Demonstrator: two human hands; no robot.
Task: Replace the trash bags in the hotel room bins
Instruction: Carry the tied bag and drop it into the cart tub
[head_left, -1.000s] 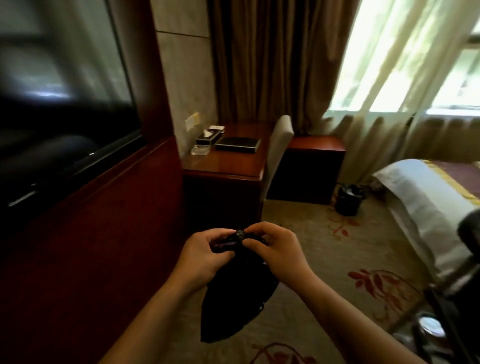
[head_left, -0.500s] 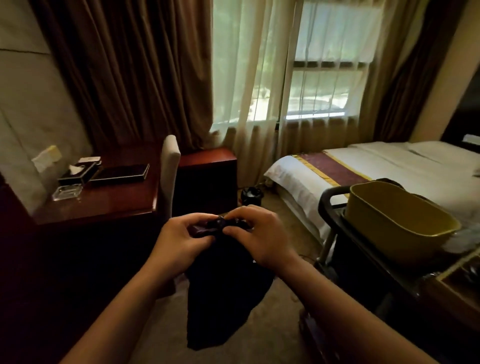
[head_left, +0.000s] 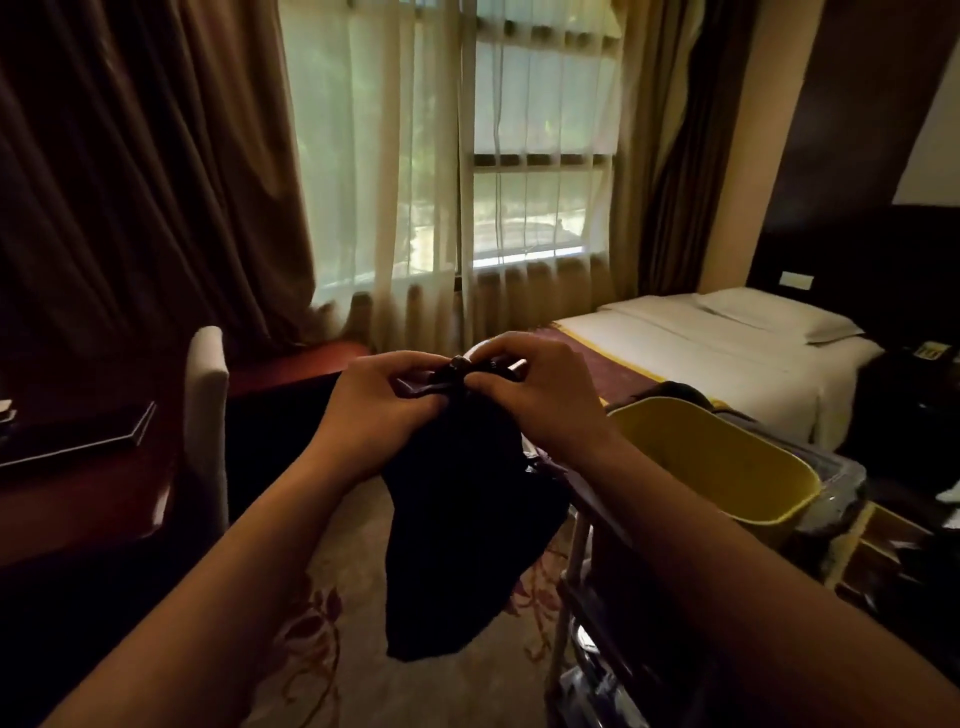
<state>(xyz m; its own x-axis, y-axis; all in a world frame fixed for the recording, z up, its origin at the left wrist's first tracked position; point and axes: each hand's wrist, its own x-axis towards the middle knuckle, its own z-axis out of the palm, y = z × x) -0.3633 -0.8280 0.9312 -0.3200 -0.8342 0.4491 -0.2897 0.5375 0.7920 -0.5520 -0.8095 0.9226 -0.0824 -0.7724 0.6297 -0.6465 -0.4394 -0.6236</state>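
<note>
Tying off a black trash bag (head_left: 462, 545), by the look of it. Pinched at its gathered neck by both hands, close together: left hand (head_left: 379, 410) on the left of the knot, right hand (head_left: 540, 395) on the right, fingers curled onto the plastic. Hanging limp below the knuckles, in mid-air over the carpet, near and central (too dark to tell how much is inside). Just right of the bag, a service cart (head_left: 569, 587) carrying a yellow tub (head_left: 727, 467), open-topped. Farther right, a made bed (head_left: 727, 343); at left, a chair (head_left: 208, 395) and a desk (head_left: 78, 493).

Judged as the closing-up step on a used bag, with fresh lining not yet begun. Next: snug the knot down, drop the bag at the cart, then fetch a new liner. Calls for a firm two-handed tug, without tearing the thin plastic.
</note>
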